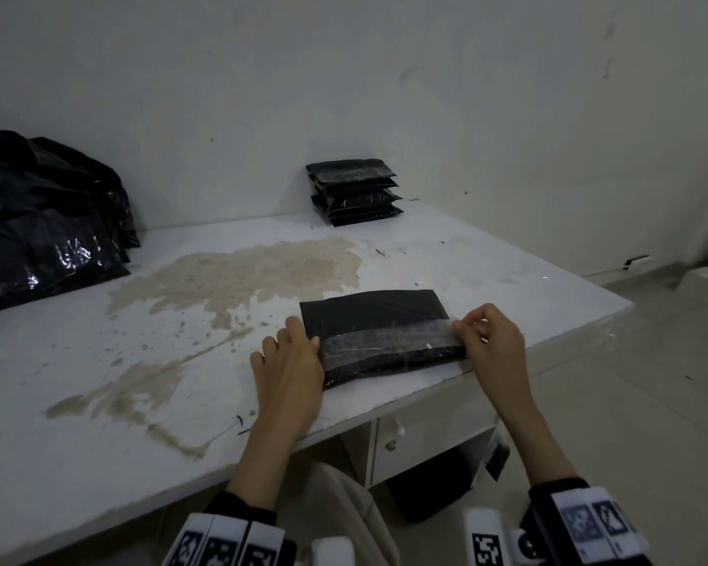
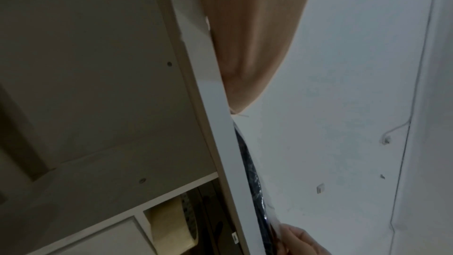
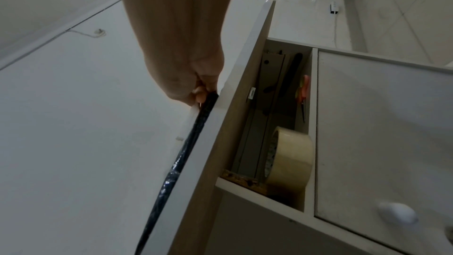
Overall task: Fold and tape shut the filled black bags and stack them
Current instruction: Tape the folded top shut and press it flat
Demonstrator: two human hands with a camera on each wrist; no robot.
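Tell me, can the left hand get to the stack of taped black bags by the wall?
Probably yes: the left hand only rests beside the folded black bag, and bare white tabletop leads to the stack of taped black bags.

Folded bag (image 1: 379, 337) at table (image 1: 99, 361) front edge; stack (image 1: 354, 192) behind it; unsealed bags (image 1: 46, 222) far left.

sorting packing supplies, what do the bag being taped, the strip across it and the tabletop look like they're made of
Bag: thin black plastic film, apparently; mostly dull, with small glints along its near edge.

Strip: clear glossy adhesive tape, probably plastic; the black shows through as grey, with wrinkles.

Tabletop: white coated board, probably laminate or paint over wood composite; brown patches show where the surface looks worn or stained.
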